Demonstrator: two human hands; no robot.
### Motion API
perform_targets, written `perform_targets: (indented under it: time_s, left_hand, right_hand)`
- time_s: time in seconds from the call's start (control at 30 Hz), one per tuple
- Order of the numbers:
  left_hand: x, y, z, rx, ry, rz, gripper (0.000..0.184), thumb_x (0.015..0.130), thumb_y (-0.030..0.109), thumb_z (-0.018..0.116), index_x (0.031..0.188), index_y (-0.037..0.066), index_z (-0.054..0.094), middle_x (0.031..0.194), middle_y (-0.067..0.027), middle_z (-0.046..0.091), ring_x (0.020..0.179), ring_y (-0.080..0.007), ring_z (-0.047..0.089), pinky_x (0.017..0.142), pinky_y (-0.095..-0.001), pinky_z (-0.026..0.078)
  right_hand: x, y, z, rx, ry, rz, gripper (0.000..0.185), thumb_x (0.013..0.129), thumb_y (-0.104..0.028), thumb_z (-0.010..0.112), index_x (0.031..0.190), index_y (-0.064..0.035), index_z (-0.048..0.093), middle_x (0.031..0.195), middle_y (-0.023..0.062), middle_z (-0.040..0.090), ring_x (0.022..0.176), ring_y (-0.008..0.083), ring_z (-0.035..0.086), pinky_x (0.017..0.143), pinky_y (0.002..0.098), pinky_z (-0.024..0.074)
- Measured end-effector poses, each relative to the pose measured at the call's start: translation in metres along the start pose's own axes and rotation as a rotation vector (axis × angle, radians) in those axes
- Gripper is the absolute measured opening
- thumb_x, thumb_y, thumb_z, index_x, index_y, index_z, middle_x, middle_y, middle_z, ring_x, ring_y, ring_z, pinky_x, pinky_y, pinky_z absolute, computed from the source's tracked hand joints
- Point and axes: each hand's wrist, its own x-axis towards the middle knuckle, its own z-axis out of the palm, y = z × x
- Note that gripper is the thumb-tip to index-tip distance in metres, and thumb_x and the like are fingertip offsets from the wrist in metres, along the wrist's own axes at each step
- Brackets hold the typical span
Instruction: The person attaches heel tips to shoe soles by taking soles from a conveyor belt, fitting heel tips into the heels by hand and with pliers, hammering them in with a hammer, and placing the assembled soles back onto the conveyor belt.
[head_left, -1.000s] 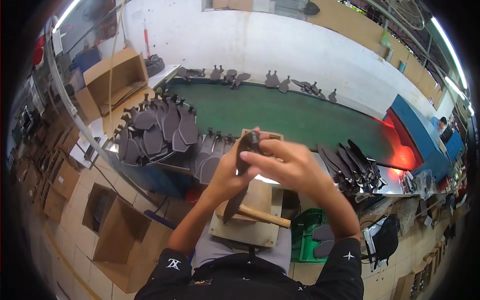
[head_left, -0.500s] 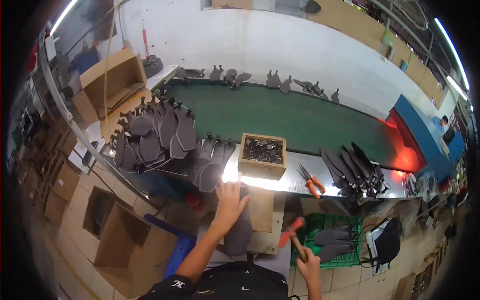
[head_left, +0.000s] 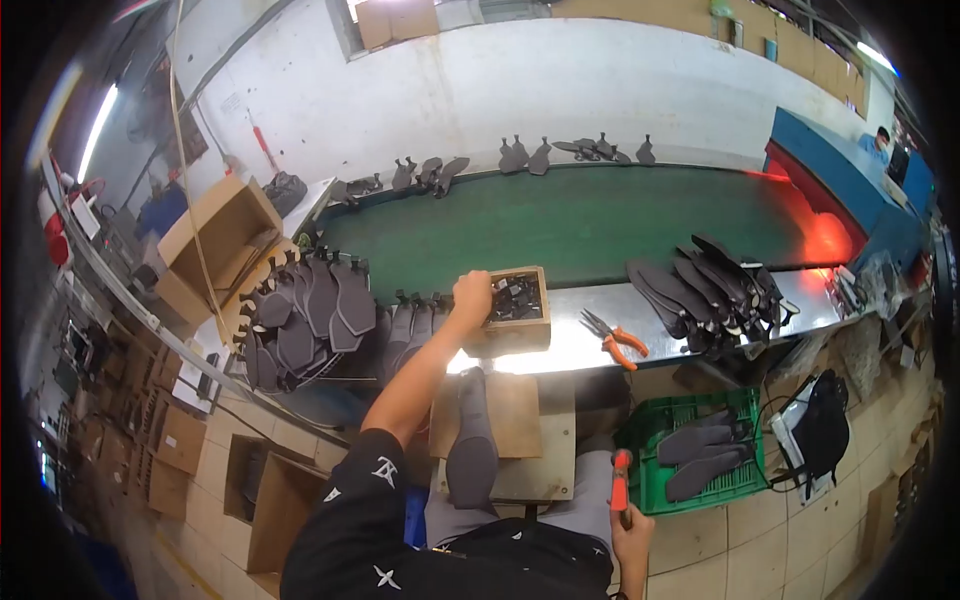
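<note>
My left hand (head_left: 473, 298) is at the left side of a small wooden box (head_left: 508, 340) of little dark metal pieces (head_left: 517, 296). Its fingers are curled at the rim, and whatever they pinch is hidden. Low on the right, my right hand (head_left: 630, 538) is wrapped round the handle of a hammer (head_left: 621, 482) with a red head, held beside my leg. Between my arms, a dark grey shoe insole (head_left: 472, 455) lies lengthwise on a wooden board (head_left: 515, 420), touched by neither hand.
Many insoles are heaped at the left (head_left: 310, 315), and another pile (head_left: 710, 295) lies on the right of the metal bench. Orange-handled pliers (head_left: 618, 340) rest beside the box. Behind runs a green conveyor belt (head_left: 600, 220). A green crate (head_left: 740, 490) with insoles stands at right.
My left hand has moved up from the insole on the board to the wooden box. My right hand has lowered with the hammer, whose head now points up. The view has shifted.
</note>
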Motion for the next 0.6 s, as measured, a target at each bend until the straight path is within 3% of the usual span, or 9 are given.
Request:
perform_targets:
  time_s: [0.07, 0.1, 0.17, 0.23, 0.27, 0.3, 0.43, 0.47, 0.6]
  left_hand:
    - [0.006, 0.003, -0.001, 0.007, 0.044, -0.012, 0.022, 0.079, 0.025, 0.078, 0.077, 0.003, 0.075, 0.080, -0.0210, 0.070, 0.081, -0.0390, 0.070, 0.070, -0.0479, 0.055]
    - [0.003, 0.009, -0.014, -0.015, -0.023, -0.056, 0.020, 0.082, 0.024, 0.076, 0.079, 0.005, 0.075, 0.087, -0.0189, 0.072, 0.084, -0.0368, 0.070, 0.073, -0.0457, 0.056]
    - [-0.023, 0.033, -0.071, -0.049, 0.042, 0.165, 0.018, 0.084, 0.024, 0.073, 0.081, 0.006, 0.075, 0.090, -0.0159, 0.071, 0.087, -0.0347, 0.069, 0.074, -0.0442, 0.056]
    - [-0.048, 0.039, -0.097, -0.150, 0.101, 0.422, 0.012, 0.083, 0.020, 0.070, 0.084, 0.007, 0.073, 0.091, -0.0107, 0.067, 0.090, -0.0304, 0.067, 0.075, -0.0409, 0.055]
    - [-0.060, 0.042, -0.110, -0.193, 0.122, 0.551, 0.010, 0.083, 0.017, 0.068, 0.085, 0.008, 0.072, 0.092, -0.0081, 0.065, 0.091, -0.0283, 0.066, 0.076, -0.0392, 0.054]
    - [-0.079, 0.057, -0.141, -0.215, 0.110, 0.663, 0.008, 0.081, 0.016, 0.068, 0.085, 0.008, 0.070, 0.091, -0.0070, 0.064, 0.091, -0.0271, 0.065, 0.076, -0.0383, 0.054]
    - [-0.147, 0.083, -0.202, 0.011, 0.174, 0.951, 0.011, 0.075, 0.011, 0.067, 0.086, 0.009, 0.065, 0.086, -0.0011, 0.057, 0.085, -0.0178, 0.061, 0.072, -0.0310, 0.051]
    - [-0.160, 0.082, -0.207, 0.072, 0.197, 0.989, 0.015, 0.073, 0.012, 0.067, 0.087, 0.007, 0.064, 0.085, -0.0006, 0.055, 0.083, -0.0164, 0.060, 0.070, -0.0294, 0.050]
    - [-0.188, 0.065, -0.232, 0.127, 0.252, 0.951, 0.024, 0.071, 0.013, 0.067, 0.093, 0.002, 0.065, 0.088, -0.0035, 0.055, 0.084, -0.0175, 0.060, 0.073, -0.0299, 0.052]
  right_hand:
    - [0.017, -0.013, 0.005, 0.085, 0.005, -0.039, 0.018, 0.083, -0.009, 0.072, 0.098, 0.0015, 0.071, 0.058, 0.0180, 0.045, 0.044, 0.0242, 0.044, 0.049, 0.0362, 0.0388]
    - [0.024, -0.023, 0.006, 0.085, -0.007, -0.043, 0.021, 0.081, -0.007, 0.073, 0.101, -0.0001, 0.072, 0.056, 0.0155, 0.047, 0.044, 0.0193, 0.046, 0.049, 0.0362, 0.0392]
    - [0.045, -0.036, 0.006, 0.203, -0.115, -0.108, 0.022, 0.092, -0.004, 0.066, 0.112, 0.0007, 0.072, 0.067, 0.0048, 0.066, 0.058, 0.0054, 0.056, 0.054, 0.0233, 0.0419]
    - [0.073, -0.070, 0.015, 0.564, -0.108, -0.210, 0.030, 0.093, -0.001, 0.063, 0.122, 0.0028, 0.066, 0.092, 0.0107, 0.074, 0.071, 0.0125, 0.068, 0.062, 0.0236, 0.0510]
    - [0.089, -0.098, 0.011, 0.560, -0.134, -0.301, 0.036, 0.092, 0.001, 0.063, 0.128, 0.0029, 0.061, 0.106, 0.0142, 0.072, 0.079, 0.0188, 0.072, 0.066, 0.0268, 0.0549]
    - [0.102, -0.110, 0.017, 0.576, -0.129, -0.378, 0.033, 0.094, -0.003, 0.063, 0.127, 0.0016, 0.063, 0.100, 0.0111, 0.074, 0.070, 0.0112, 0.067, 0.062, 0.0234, 0.0509]
    - [0.127, -0.185, 0.032, 0.601, -0.350, -0.296, 0.031, 0.095, -0.016, 0.069, 0.121, 0.0002, 0.067, 0.093, 0.0056, 0.075, 0.050, 0.0010, 0.044, 0.045, 0.0186, 0.0320]
    - [0.130, -0.197, 0.039, 0.593, -0.399, -0.310, 0.030, 0.094, -0.017, 0.070, 0.119, 0.0002, 0.068, 0.093, 0.0058, 0.075, 0.050, 0.0010, 0.044, 0.044, 0.0187, 0.0315]
    - [0.123, -0.220, 0.072, 0.653, -0.449, -0.294, 0.028, 0.091, -0.016, 0.074, 0.114, -0.0013, 0.069, 0.068, -0.0018, 0.062, 0.048, 0.0016, 0.044, 0.044, 0.0192, 0.0312]
